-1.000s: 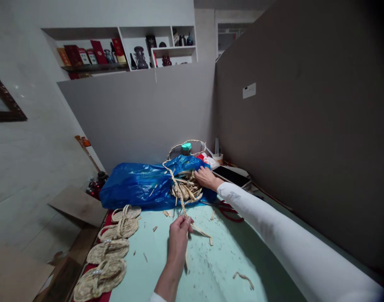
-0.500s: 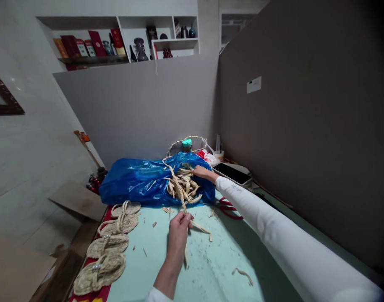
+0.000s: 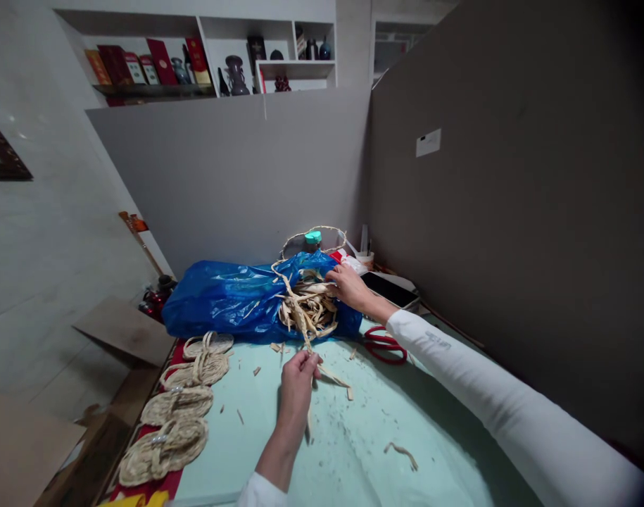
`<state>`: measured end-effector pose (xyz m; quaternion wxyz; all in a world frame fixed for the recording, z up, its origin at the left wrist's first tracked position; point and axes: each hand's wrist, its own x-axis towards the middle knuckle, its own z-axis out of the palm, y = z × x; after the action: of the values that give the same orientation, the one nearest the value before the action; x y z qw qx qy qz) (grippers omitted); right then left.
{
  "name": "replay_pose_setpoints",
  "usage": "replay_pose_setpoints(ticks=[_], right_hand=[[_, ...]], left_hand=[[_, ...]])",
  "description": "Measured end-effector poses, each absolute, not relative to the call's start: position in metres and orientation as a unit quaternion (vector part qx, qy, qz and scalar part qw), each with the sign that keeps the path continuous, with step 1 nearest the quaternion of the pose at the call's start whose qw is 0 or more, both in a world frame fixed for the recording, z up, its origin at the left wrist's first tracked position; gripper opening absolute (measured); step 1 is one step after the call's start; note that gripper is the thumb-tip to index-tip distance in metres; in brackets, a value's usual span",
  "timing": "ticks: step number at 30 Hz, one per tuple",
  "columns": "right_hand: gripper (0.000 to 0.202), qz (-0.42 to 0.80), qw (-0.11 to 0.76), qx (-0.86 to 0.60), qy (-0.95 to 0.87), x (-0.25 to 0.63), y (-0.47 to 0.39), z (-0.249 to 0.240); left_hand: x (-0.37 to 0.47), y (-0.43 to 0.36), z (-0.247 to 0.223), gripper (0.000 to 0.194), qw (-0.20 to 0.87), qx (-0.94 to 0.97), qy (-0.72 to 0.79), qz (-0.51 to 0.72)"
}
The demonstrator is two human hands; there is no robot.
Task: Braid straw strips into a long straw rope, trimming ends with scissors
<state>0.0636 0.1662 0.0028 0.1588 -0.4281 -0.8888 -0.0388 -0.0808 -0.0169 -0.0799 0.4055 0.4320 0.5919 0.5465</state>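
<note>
My left hand [image 3: 299,373] pinches the near end of a straw braid [image 3: 298,313], and loose tails of the strands stick out below and to the right of the fingers. From there the braid runs away over a blue plastic bag [image 3: 216,297] and loops up behind it. Dried straw strips [image 3: 316,313], pale and crumpled, spill from the bag's open mouth. At the right side of that heap, my right hand [image 3: 349,285] has its fingers closed on some strips; the fingertips are partly hidden among them.
Woven straw sandals [image 3: 166,451] line the table's left edge on red cloth. Red-handled scissors [image 3: 385,345] lie right of the bag, near a phone [image 3: 390,289]. Behind stand a green-capped jar [image 3: 312,239] and a cup [image 3: 364,260]. Straw scraps [image 3: 403,454] dot the green tabletop [image 3: 348,465].
My right hand has drawn back slightly toward the right and its back has turned more into view, with strips shifting at the bag's mouth. My left hand keeps its pinch on the braid.
</note>
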Motion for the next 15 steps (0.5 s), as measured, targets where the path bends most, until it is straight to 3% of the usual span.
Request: replay_pose_setpoints(ticks=[8,15], right_hand=[[0.023,-0.028,0.086,-0.457,-0.885,0.047,0.142,-0.022],[0.027,0.014,0.121,-0.498,-0.859,0.046,0.156,-0.010]], left_hand=[[-0.080,-0.018,-0.076,0.030,0.405,0.436,0.589,0.547],[-0.081,-0.015,-0.081,0.036,0.403,0.435,0.584,0.555]])
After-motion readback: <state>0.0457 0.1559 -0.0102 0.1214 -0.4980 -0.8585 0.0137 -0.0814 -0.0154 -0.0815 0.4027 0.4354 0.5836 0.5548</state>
